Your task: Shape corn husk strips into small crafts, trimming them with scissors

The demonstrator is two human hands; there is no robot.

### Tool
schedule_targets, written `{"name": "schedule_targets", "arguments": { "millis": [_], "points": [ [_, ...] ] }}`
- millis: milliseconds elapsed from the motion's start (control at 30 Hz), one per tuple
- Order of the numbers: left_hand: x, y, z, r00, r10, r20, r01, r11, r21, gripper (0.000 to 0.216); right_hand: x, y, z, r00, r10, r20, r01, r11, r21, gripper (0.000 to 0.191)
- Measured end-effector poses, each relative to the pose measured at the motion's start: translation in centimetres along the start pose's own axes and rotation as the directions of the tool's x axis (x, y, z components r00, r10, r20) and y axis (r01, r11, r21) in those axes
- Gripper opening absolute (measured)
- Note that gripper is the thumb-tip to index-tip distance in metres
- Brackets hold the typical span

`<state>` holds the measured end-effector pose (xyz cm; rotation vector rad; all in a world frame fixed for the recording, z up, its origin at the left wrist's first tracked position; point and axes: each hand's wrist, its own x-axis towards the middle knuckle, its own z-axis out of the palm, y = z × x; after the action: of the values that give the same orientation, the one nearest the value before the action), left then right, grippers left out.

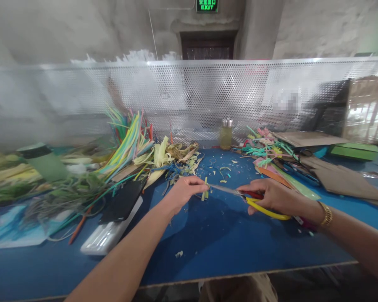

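Note:
My left hand point(186, 191) pinches a short pale-green strip point(206, 193) between thumb and fingertips, above the middle of the blue table. My right hand point(267, 196) is wrapped round the yellow and red handles of a pair of scissors point(225, 189). The blades point left, and their tips reach the strip beside my left fingertips. Whether the blades touch or cut the strip is too small to tell. Small pale scraps and a curled green strip point(224, 172) lie on the table just beyond my hands.
Left stand a bundle of coloured stems point(129, 144), dried husks point(164, 157), a black phone point(122, 201) over a clear-white case point(108, 235), and a green cup point(45, 163). Behind are a yellowish bottle point(226, 135) and a perforated metal screen point(164, 90). Craft flowers point(264, 147) and cardboard point(343, 178) lie right.

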<state>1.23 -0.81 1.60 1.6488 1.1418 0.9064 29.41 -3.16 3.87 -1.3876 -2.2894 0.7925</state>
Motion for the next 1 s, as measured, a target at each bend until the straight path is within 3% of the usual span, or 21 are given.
{"name": "schedule_targets", "arguments": {
  "millis": [300,567,667,800,1000],
  "points": [
    [0.0,0.1,0.0,1.000,0.003,-0.007,-0.003,0.999,-0.044,0.019,0.2,1.0,0.6,0.997,-0.036,-0.069,0.042,0.996,0.082,0.049],
    [0.4,-0.7,0.2,0.993,-0.092,-0.070,0.075,0.974,-0.212,0.025,-0.2,1.3,1.4,0.960,0.128,-0.249,-0.022,0.921,0.390,0.052],
    [0.6,-1.2,0.5,0.978,-0.194,-0.081,0.143,0.896,-0.421,0.029,-0.4,0.8,1.9,0.949,0.225,-0.223,-0.067,0.831,0.552,0.054],
    [0.7,-1.1,0.7,0.956,-0.277,-0.100,0.134,0.710,-0.691,0.023,-0.5,0.2,2.5,0.946,0.299,-0.123,-0.138,0.717,0.684,0.050],
    [0.3,-0.2,0.3,0.911,-0.385,-0.147,0.096,0.544,-0.833,0.027,-0.1,-0.5,3.4,0.958,0.282,-0.052,-0.138,0.613,0.778,0.047]
  ]
}}
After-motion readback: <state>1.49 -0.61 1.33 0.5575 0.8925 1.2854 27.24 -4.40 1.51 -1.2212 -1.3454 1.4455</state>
